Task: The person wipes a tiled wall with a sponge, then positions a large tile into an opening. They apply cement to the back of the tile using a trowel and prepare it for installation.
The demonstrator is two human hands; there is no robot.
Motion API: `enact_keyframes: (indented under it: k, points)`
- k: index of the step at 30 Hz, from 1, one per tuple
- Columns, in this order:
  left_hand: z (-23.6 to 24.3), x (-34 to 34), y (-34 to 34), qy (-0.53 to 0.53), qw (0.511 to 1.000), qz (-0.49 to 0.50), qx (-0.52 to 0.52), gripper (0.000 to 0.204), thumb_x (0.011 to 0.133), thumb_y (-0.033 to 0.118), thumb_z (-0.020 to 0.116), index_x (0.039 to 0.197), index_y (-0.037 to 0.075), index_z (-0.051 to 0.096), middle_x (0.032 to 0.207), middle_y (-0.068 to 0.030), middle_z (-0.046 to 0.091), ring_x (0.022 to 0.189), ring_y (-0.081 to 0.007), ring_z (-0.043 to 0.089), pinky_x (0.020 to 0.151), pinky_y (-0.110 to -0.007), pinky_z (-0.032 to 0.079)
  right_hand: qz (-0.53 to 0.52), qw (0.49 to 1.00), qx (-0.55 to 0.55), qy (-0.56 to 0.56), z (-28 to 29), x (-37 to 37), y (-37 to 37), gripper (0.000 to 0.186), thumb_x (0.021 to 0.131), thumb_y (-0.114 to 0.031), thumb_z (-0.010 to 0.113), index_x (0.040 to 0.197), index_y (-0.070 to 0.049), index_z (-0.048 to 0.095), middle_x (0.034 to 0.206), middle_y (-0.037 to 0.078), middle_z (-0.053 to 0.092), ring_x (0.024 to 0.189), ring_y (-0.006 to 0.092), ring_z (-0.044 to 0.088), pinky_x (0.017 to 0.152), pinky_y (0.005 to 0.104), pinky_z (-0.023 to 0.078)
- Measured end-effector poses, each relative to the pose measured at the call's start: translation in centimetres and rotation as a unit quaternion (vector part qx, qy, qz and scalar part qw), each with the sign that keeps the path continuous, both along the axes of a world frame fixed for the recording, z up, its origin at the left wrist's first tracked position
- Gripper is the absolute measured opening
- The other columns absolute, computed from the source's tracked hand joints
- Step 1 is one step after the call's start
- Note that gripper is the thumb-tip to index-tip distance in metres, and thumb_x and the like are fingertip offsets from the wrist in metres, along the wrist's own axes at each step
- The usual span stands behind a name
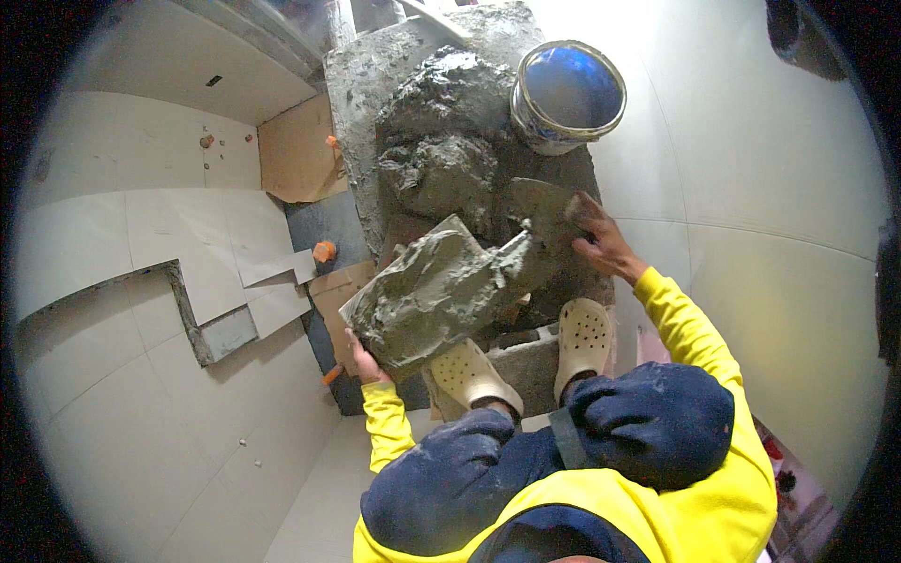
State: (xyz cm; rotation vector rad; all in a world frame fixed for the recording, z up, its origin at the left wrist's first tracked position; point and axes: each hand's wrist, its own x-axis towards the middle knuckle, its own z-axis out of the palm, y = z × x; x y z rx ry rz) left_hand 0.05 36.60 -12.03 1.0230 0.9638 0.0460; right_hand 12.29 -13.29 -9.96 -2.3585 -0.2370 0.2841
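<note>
My left hand [365,360] grips the lower left edge of a tile [349,310], its fingers partly hidden beneath it. Wet grey mortar [427,296] lies thick and uneven over the tile's upturned face. In my right hand [601,240] is a trowel [540,202], its blade pointing left, beside the tile's right corner. A ridge of mortar hangs over that corner, close to the blade. Just beyond the tile, a large heap of mortar [441,169] sits on a mortar-smeared board [352,103].
A bucket [554,136] with a blue inside stands at the board's far right. My cream clogs [584,338] are at its near end. On the left is a tiled wall [103,281] with a stepped gap and orange tile-levelling caps [324,251]. A pale wall [760,188] rises on the right.
</note>
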Motion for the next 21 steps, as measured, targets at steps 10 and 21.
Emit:
enact_keyframes:
  k: [10, 21]
  points:
    - [-3.2, -2.0, 2.7, -0.041, 0.995, 0.037, -0.083, 0.062, 0.109, 0.053, 0.041, 0.150, 0.007, 0.048, 0.149, -0.0101, 0.054, 0.135, -0.0319, 0.054, 0.114, -0.049, 0.043, 0.085, 0.995, 0.002, 0.050, -4.8, 6.2, 4.0, 0.034, 0.088, -0.030, 0.068, 0.101, 0.001, 0.065, 0.091, 0.024, 0.066, 0.085, 0.0455, 0.063, 0.081, 0.0527, 0.050]
    - [-4.4, -0.7, 3.9, -0.018, 0.997, 0.007, -0.070, 0.058, 0.108, 0.049, 0.045, 0.146, 0.006, 0.052, 0.144, -0.0091, 0.060, 0.129, -0.0302, 0.058, 0.110, -0.047, 0.046, 0.042, 0.998, 0.034, -0.045, -5.0, 2.7, 2.9, 0.038, 0.084, -0.024, 0.074, 0.107, 0.005, 0.067, 0.130, 0.028, 0.058, 0.111, 0.0411, 0.063, 0.093, 0.0465, 0.051]
